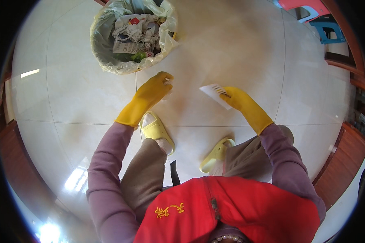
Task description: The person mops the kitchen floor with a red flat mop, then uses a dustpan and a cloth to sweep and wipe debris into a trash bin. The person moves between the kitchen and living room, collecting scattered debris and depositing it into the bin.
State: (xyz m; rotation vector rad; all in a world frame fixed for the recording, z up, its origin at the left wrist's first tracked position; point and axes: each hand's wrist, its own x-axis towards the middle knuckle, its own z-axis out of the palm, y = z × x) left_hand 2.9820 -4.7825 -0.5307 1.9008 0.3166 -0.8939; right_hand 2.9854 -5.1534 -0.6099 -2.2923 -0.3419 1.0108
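My left hand, in a yellow rubber glove, has its fingers curled around something small and whitish or clear, mostly hidden by the glove. It is just below the rim of a trash bin lined with a pale plastic bag. Inside the bin lie crumpled white paper, a printed white carton piece and a green wrapper. To the right, my right hand, also gloved in yellow, grips a flat white card with dark printed marks. Both hands are apart, above the tiled floor.
Pale glossy tiles cover the floor. My feet, in yellow slippers, are below the hands. A blue plastic stool and a red one stand at the upper right beside reddish-brown wooden furniture. More wood edges the left side.
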